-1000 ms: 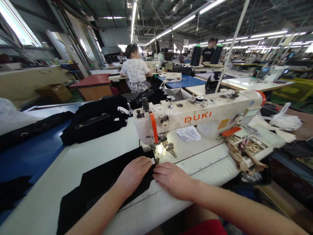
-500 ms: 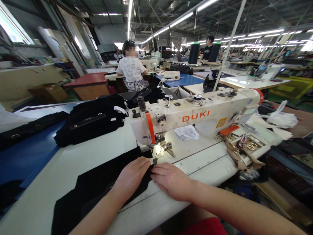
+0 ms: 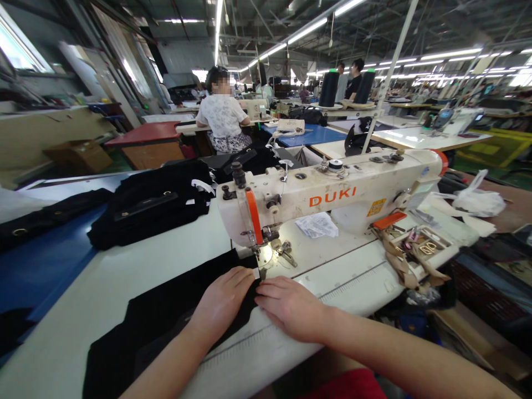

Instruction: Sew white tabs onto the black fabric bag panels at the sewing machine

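Observation:
A large black fabric piece lies on the white table, its right edge near the needle area of a white sewing machine. On top of the cloth rests my left hand, its fingers pressed together on the fabric beside a small white tag. My right hand pinches the right edge of the same fabric, its fingertips close to those of my left hand. The presser foot stands just beyond the fingertips, lit by a small lamp.
Black bags are piled at the left behind the fabric. A small tray with metal rings and beige straps sits at the right. A folded paper lies under the machine arm. A seated person is further back.
Both hands hold nearly the same position on the fabric. The view has shifted very slightly. In the background, another person has come into sight beside the thread cones.

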